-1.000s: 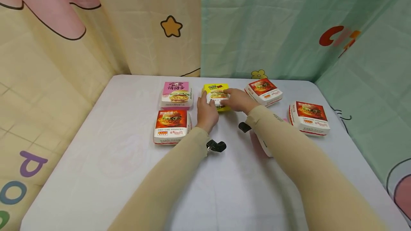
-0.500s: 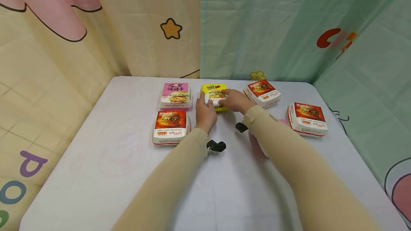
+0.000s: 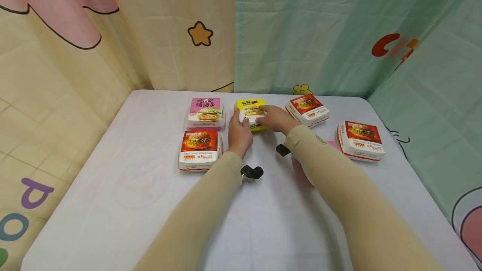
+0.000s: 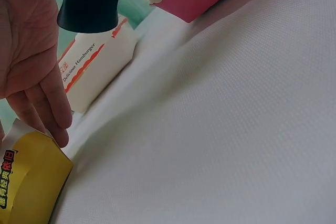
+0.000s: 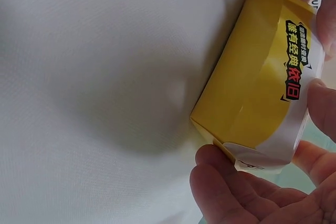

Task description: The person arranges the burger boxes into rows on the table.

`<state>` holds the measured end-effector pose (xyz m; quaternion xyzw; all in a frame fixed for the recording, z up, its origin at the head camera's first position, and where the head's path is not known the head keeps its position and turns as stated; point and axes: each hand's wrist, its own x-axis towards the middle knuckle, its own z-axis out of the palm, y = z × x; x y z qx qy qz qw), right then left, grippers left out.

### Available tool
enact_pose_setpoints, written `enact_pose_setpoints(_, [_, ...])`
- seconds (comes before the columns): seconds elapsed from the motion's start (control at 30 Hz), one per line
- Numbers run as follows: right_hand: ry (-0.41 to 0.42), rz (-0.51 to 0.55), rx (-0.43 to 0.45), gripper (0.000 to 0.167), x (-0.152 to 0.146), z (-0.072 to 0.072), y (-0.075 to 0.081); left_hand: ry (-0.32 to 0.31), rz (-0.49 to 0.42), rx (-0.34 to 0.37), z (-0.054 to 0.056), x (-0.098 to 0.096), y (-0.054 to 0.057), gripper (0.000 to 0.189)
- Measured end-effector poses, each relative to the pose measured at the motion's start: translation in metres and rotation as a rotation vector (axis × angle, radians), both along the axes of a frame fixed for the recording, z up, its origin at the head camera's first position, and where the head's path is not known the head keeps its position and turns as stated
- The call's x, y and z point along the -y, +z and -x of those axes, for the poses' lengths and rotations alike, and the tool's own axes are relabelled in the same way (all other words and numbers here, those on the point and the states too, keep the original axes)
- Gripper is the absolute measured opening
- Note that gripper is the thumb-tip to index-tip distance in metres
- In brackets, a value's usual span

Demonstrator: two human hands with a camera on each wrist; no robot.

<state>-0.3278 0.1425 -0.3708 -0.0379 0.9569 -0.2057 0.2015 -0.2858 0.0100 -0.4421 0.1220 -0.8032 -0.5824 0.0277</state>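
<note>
A yellow burger box (image 3: 250,103) with a burger picture on its lid lies near the table's back edge. My left hand (image 3: 239,134) grips its left side, thumb over the lid. From the opposite side my right hand (image 3: 278,118) holds it, thumb also on top. In the right wrist view, fingers curl along both ends of the yellow box (image 5: 244,72), which sits low on the cloth. Left of my left hand stand a pink burger box (image 3: 205,113) and, in front of it, a red-and-white one (image 3: 200,149). Just behind my right hand is another red-and-white box (image 3: 306,109).
At the right stands one more red-and-white box (image 3: 360,139). A pink box (image 3: 301,171) is mostly hidden under my right forearm. White cloth covers the table (image 3: 143,204). Printed curtains (image 3: 293,32) hang behind and at both sides. Each wrist wears a small black camera (image 3: 252,172).
Both hands keep their hold on the yellow box, which stays in nearly the same place. The view has shifted slightly; the other boxes have not moved.
</note>
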Motion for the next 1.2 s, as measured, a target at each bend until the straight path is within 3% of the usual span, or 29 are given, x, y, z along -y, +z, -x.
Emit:
enact_pose_setpoints(0.27, [0.017, -0.010, -0.026, 0.069, -0.0007, -0.0004, -0.0002, 0.002, -0.012, -0.001, 0.0018, -0.0004, 0.0005, 0.060])
enact_pose_setpoints(0.53, [0.002, -0.013, 0.002, 0.071, -0.0015, -0.0013, 0.0010, 0.011, -0.038, 0.010, 0.0001, -0.0020, 0.0030, 0.061])
enact_pose_setpoints(0.8, [0.004, -0.030, -0.016, 0.072, 0.0005, -0.0021, 0.0010, 0.020, -0.017, 0.023, -0.0004, -0.0041, 0.0058, 0.061])
enact_pose_setpoints(1.2, [0.009, 0.031, -0.060, 0.079, 0.0012, -0.0065, 0.0027, 0.021, -0.016, 0.012, 0.0022, 0.0001, 0.0050, 0.063])
